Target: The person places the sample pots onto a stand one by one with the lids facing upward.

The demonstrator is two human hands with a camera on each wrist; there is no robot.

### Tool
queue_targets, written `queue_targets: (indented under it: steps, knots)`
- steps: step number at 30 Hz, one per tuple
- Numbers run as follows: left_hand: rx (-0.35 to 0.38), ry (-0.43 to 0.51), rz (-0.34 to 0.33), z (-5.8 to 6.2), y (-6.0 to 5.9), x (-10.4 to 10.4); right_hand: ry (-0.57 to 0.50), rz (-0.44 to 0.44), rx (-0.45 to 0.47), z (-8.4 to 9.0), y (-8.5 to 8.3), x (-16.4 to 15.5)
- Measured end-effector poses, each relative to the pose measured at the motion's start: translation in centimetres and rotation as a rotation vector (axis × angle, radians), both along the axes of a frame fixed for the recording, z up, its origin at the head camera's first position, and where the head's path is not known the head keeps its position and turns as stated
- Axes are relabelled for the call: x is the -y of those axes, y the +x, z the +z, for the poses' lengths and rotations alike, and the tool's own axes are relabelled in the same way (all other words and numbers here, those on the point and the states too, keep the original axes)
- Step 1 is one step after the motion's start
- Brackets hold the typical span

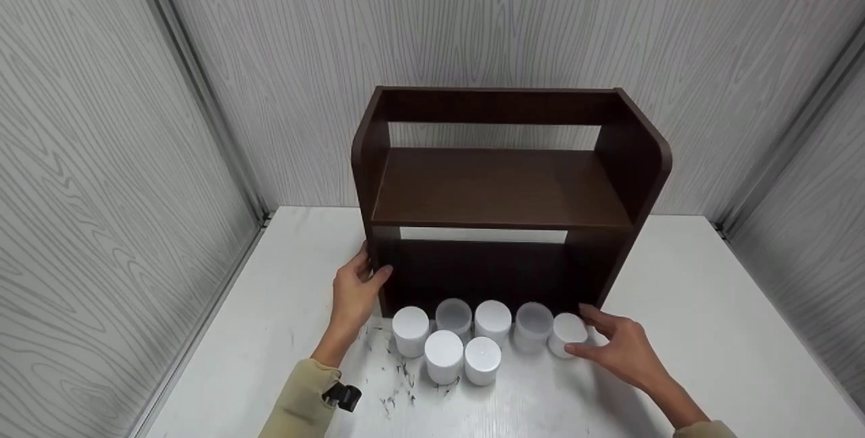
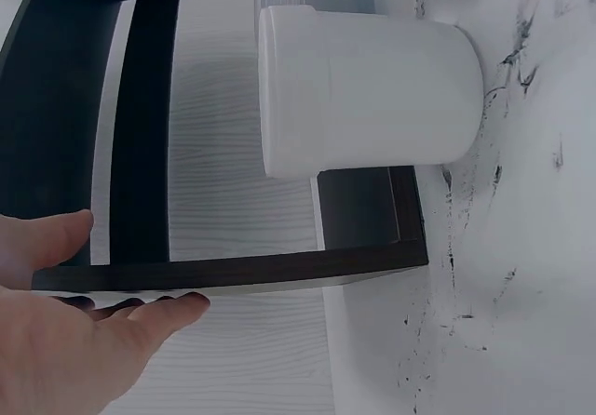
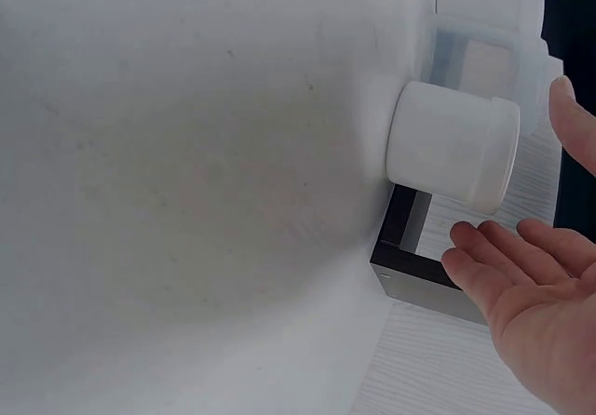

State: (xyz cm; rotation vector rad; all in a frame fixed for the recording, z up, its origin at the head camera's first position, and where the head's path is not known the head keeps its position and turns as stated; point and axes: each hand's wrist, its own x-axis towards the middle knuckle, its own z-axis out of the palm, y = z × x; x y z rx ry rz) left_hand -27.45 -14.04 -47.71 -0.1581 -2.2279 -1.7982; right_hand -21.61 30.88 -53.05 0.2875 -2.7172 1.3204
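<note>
Between the fingers and thumb of my left hand [image 1: 353, 295] I pinch the side panel of the shelf [image 1: 503, 188], probably to steady it. My right hand [image 1: 625, 352] is spread wide, holding nothing, thumb and fingers parted around the end jar [image 1: 568, 327], seemingly to suit its round body. Left of those fingers, six more jars [image 1: 444, 357] stand upright on the table [image 1: 709, 336], bunched perhaps for easy reach.

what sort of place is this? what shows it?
Likely a staged work booth rather than a lived-in room: grey wood-grain panels enclose the back and sides, around a scuffed white tabletop bearing a small dark shelf unit and white jars.
</note>
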Motion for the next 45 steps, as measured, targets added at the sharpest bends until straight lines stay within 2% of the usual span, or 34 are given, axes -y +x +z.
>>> queue_targets:
  steps: [6,11,17,31,45]
  knots:
    - [0.033,0.012,0.039,0.0,-0.1,-0.2,-0.061,-0.001,0.033,-0.4,-0.1,0.0]
    - [0.039,-0.002,0.059,0.0,-0.1,-0.3,-0.073,0.007,0.039,-0.5,-0.3,-0.2]
    - [0.026,-0.035,0.058,0.0,-0.3,-0.2,-0.091,0.043,0.05,-0.8,-0.6,-0.5]
    - [0.009,-0.017,0.068,0.1,-0.5,-0.4,-0.112,0.12,0.02,-1.4,-1.3,-1.0]
    - [0.019,-0.033,0.082,0.7,-0.7,-0.6,-0.262,0.184,0.076,-2.0,-1.6,-1.4]
